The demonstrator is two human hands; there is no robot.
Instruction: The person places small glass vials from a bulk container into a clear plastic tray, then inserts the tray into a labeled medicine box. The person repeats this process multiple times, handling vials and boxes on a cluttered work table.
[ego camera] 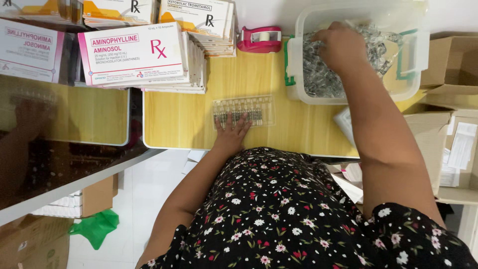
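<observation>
A clear plastic tray (244, 110) with several small glass ampoules in its slots lies on the wooden table (179, 119). My left hand (232, 133) rests on the tray's near edge, fingers spread over it. My right hand (339, 46) reaches into a clear plastic bin (298, 65) at the back right, its fingers curled down among a heap of loose glass ampoules (318, 79). Whether it holds any ampoule is hidden.
Stacks of flat white and pink medicine cartons (134, 55) stand at the back left. A pink tape dispenser (260, 40) sits behind the tray. Open cardboard boxes (453, 65) with papers stand at the right. A green bag (97, 226) lies on the floor.
</observation>
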